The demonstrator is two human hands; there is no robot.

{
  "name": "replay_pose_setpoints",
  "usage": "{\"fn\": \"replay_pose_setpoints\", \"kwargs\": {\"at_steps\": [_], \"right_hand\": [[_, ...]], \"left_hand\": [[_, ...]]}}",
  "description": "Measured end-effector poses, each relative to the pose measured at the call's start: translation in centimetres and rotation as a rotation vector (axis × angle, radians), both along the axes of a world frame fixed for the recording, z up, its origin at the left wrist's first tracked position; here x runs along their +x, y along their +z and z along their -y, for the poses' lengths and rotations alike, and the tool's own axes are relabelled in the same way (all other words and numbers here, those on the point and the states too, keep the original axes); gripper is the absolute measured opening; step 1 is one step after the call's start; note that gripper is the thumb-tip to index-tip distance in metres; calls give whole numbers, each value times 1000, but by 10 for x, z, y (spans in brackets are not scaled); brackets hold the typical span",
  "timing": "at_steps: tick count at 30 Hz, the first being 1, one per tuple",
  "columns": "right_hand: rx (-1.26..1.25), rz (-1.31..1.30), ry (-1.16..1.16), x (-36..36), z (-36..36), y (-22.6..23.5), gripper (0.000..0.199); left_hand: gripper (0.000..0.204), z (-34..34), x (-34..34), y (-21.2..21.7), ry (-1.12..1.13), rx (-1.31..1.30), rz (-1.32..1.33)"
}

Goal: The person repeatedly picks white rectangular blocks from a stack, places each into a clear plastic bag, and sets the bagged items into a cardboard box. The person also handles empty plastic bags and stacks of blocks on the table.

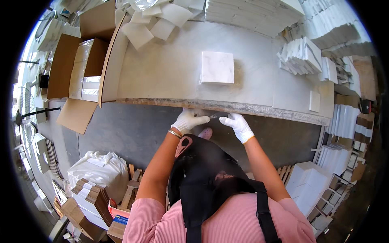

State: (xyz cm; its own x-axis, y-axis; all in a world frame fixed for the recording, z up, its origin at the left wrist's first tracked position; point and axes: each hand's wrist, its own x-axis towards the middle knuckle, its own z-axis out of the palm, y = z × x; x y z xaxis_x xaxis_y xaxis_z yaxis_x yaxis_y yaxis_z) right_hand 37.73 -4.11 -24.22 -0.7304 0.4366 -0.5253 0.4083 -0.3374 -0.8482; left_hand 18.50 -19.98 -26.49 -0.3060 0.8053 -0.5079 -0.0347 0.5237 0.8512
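Note:
My left hand (189, 121), in a white knit glove, is at the front edge of the worktable (162, 65), its thumb pointing right. Opposite it, my gloved right hand (239, 127) points its thumb left, a short gap away. Both hands look partly curled, and some fingers are hidden. Faint, clear glints show between them, possibly thin film; I cannot make out what it is. On the table beyond lies a short stack of square white marble-look tiles (217, 67), touched by neither hand.
An open cardboard box (107, 60) stands at the table's left end, beside loose white foam sheets (137, 34). Tile stacks (300, 56) line the far and right sides, with a small white piece (315, 101) near the right corner. Behind me are a plastic-wrapped bundle (99, 172) and flat cartons (91, 198).

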Motion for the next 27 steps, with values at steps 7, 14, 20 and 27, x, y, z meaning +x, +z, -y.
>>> {"fn": "replay_pose_setpoints", "kwargs": {"at_steps": [7,14,20,27], "right_hand": [[88,91,420,37,45,3,27],[-134,111,87,87,74,-8,35],[-319,-112,-87,53,35,-3,114],[-324,46,149,23,60,29,51]], "left_hand": [[33,65,44,14,129,139,171],[17,103,95,11,615,332,594],[61,102,99,21,508,202,679],[86,84,75,21,197,205,546]]}}
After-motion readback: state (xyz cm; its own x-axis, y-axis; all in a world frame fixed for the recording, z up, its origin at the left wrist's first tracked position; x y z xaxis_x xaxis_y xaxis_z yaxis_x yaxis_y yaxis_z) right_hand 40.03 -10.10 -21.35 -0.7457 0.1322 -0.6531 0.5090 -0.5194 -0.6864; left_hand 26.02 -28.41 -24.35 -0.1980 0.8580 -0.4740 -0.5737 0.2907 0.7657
